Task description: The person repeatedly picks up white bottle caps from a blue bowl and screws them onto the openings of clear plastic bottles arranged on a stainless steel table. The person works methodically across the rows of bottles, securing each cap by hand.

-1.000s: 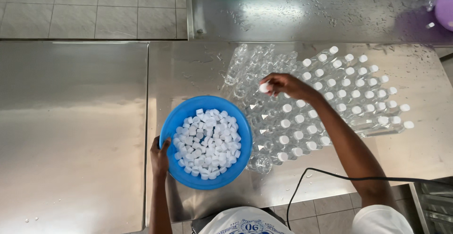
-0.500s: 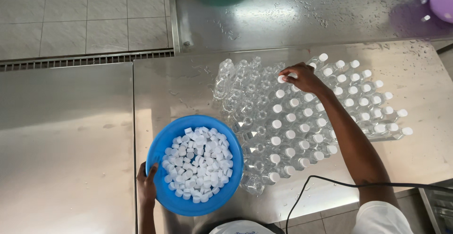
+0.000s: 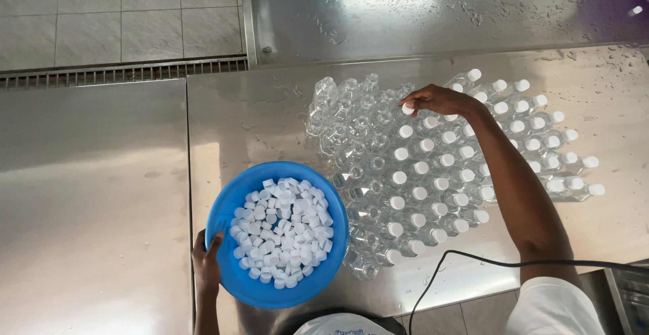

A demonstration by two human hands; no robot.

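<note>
My left hand [image 3: 206,267] grips the near left rim of a blue bowl [image 3: 230,213] filled with several white caps [image 3: 284,230]. The bowl rests on a steel table [image 3: 243,125]. To its right stand several clear plastic bottles [image 3: 351,118]; those on the right carry white caps, those on the left are uncapped. My right hand [image 3: 438,100] reaches over the far side of the cluster and pinches a white cap [image 3: 407,108] on top of a bottle at the boundary between capped and uncapped rows.
A second steel surface [image 3: 88,206] lies to the left. A floor drain grate [image 3: 122,75] and tiled floor [image 3: 115,17] sit beyond. A wet steel counter [image 3: 439,10] runs along the back. A black cable [image 3: 473,264] curves near the table's front edge.
My right hand moved left and slightly farther across the bottles with a cap. The view shifted so the bowl and bottles sit more to the right. My left hand stays on the bowl rim.
</note>
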